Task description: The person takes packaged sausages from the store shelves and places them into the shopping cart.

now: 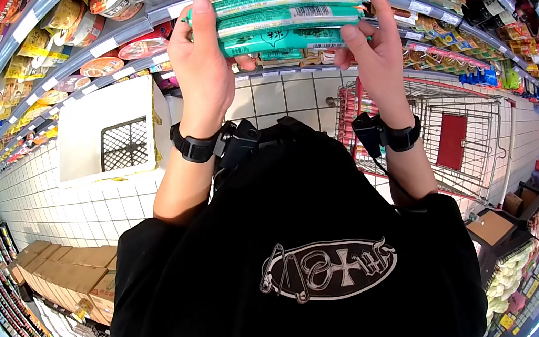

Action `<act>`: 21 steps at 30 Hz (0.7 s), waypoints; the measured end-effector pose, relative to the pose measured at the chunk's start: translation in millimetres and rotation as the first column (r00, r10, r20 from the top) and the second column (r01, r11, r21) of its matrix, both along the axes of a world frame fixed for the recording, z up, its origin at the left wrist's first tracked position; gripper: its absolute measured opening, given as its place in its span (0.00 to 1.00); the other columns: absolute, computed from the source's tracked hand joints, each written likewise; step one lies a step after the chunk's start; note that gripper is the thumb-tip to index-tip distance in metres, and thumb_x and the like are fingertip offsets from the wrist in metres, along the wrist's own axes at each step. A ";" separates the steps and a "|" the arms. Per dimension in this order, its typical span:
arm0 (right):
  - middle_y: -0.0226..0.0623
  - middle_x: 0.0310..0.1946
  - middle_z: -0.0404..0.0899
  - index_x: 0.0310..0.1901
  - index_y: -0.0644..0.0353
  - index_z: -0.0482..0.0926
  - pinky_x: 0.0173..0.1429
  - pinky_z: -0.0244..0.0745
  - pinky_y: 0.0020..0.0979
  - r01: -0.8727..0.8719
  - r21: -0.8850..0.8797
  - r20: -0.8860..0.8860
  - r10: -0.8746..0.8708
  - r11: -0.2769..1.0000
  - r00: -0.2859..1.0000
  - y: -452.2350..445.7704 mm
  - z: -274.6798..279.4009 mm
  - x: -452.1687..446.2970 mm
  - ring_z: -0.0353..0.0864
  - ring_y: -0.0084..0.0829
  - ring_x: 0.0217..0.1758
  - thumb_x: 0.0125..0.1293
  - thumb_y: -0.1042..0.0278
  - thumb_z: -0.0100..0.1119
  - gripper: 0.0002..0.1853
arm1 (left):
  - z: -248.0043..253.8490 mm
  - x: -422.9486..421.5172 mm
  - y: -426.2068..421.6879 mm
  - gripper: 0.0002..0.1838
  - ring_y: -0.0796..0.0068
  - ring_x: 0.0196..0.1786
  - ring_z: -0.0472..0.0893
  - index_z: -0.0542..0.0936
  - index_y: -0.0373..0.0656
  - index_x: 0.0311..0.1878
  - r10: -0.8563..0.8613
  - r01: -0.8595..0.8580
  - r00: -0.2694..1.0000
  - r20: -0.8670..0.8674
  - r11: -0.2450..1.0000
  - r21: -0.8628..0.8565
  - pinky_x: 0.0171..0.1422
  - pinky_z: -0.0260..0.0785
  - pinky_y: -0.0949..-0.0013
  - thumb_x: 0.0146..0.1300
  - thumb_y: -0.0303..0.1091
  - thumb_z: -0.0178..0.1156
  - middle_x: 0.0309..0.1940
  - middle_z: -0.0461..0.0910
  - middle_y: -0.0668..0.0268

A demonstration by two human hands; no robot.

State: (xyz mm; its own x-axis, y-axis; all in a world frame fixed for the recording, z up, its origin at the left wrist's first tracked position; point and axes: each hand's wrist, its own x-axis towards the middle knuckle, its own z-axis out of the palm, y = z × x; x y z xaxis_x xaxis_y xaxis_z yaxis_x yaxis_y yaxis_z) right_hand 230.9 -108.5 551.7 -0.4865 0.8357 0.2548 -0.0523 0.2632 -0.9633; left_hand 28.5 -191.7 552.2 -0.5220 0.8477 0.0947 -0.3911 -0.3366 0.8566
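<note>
A stack of long, slim green packets (275,20) is held up in front of the shelves, with barcodes and dark printing on their wrappers. They look like wrapped sausages, but I cannot be certain of the contents. My left hand (201,63) grips their left ends, its thumb pointing up along the side. Around the right ends, my right hand (375,48) is closed, thumb at the lower packet and a finger reaching up beside the top one. The packets lie side by side, roughly level. Both wrists wear black straps with small devices.
Store shelves (118,41) filled with cup noodles and snack packs run ahead. On the tiled floor, a white crate (73,138) stands at left and a wire shopping cart (481,137) at right. Cardboard boxes (66,275) are stacked behind on the left.
</note>
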 end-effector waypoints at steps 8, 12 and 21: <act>0.24 0.24 0.74 0.69 0.54 0.63 0.21 0.69 0.17 0.053 -0.098 -0.001 -0.054 0.994 0.999 -14.4 12.6 -10.2 0.72 0.14 0.18 0.75 0.66 0.50 0.23 | -8.8 3.1 -9.5 0.21 0.73 0.21 0.81 0.71 0.36 0.48 0.013 -0.017 0.998 -0.064 0.999 -0.050 0.19 0.72 0.74 0.75 0.49 0.48 0.29 0.81 0.60; 0.24 0.23 0.74 0.74 0.52 0.55 0.23 0.70 0.17 0.003 -0.182 0.001 -0.003 0.983 1.000 -11.3 8.5 -13.4 0.74 0.14 0.19 0.72 0.74 0.50 0.30 | -11.9 -3.1 -19.8 0.13 0.78 0.38 0.80 0.75 0.40 0.48 -0.047 0.047 0.999 0.018 0.999 0.012 0.42 0.75 0.73 0.77 0.40 0.47 0.38 0.80 0.65; 0.29 0.28 0.78 0.74 0.55 0.53 0.29 0.74 0.17 -0.080 -0.187 -0.049 0.072 0.979 0.996 -18.2 12.7 -27.3 0.79 0.17 0.26 0.68 0.78 0.54 0.34 | -11.5 -4.2 -27.1 0.22 0.83 0.29 0.79 0.76 0.41 0.46 0.102 -0.100 0.994 0.036 0.994 -0.055 0.27 0.68 0.80 0.77 0.50 0.43 0.32 0.82 0.66</act>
State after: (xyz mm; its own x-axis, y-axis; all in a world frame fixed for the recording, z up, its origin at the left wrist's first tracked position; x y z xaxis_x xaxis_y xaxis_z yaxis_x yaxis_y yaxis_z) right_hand 203.6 -126.7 564.4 -0.5427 0.8317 0.1174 -0.1060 0.0709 -0.9918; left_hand 24.4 -218.8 540.7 -0.6073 0.7940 0.0294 -0.3904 -0.3303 0.8594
